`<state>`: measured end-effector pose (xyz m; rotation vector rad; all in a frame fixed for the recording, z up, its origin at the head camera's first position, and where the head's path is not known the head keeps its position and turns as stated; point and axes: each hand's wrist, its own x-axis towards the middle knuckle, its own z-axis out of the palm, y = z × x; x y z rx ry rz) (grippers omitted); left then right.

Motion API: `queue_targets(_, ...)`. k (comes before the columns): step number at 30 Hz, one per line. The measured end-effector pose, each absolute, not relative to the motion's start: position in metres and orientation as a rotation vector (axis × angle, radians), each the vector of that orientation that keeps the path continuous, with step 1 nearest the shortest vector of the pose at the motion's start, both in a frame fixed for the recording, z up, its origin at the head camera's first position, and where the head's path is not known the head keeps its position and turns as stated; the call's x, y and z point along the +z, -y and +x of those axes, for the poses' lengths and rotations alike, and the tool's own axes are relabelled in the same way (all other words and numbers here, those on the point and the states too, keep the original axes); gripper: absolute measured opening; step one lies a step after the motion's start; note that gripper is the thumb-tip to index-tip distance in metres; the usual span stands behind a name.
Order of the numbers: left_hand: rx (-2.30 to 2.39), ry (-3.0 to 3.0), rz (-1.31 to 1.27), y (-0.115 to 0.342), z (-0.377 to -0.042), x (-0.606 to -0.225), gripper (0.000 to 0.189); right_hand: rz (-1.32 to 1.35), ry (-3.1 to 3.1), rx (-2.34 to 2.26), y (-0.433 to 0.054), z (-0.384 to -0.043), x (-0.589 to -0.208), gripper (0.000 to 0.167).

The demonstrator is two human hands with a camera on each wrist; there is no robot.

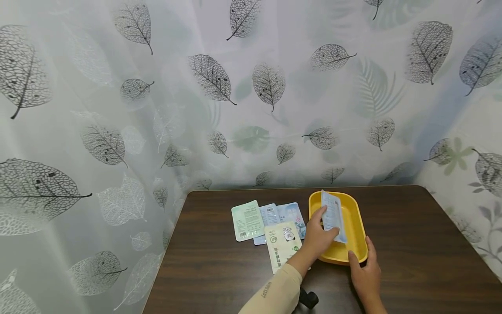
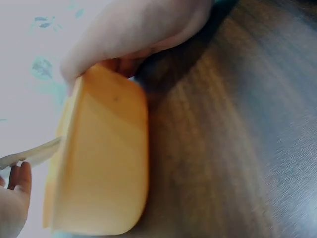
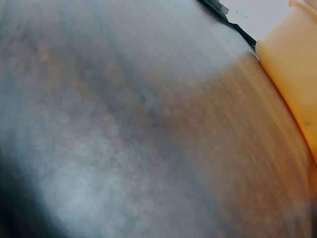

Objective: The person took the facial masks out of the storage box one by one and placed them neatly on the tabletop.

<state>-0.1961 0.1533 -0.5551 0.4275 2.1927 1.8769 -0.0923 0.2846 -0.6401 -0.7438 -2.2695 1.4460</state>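
In the head view my left hand pinches a pale blue sheet mask packet between thumb and fingers. The packet stands tilted over the yellow tray. My right hand grips the tray's near right corner, thumb at the inner side and fingers along the outside. From the left wrist, the tray's outer wall shows close up, with the right hand on its rim and the packet's edge in the left hand. The right wrist view catches only part of the tray.
Left of the tray lie a green packet, a blue packet, a light blue packet and a white packet with a panda, partly overlapping. They rest on a dark wooden table. A leaf-print curtain hangs behind.
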Motion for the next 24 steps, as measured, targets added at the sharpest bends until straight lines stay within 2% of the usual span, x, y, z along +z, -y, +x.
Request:
queue_targets(14,2.062,-2.111,0.49,-0.121,-0.207,-0.512,0.069,-0.765,2.273,1.479,-0.284,-0.094,-0.639,0.078)
queue_targets(24,2.222,-2.069,0.511,-0.081,-0.22,-0.498,0.07,-0.796,2.281,1.496,-0.284,-0.094,-0.636,0.079)
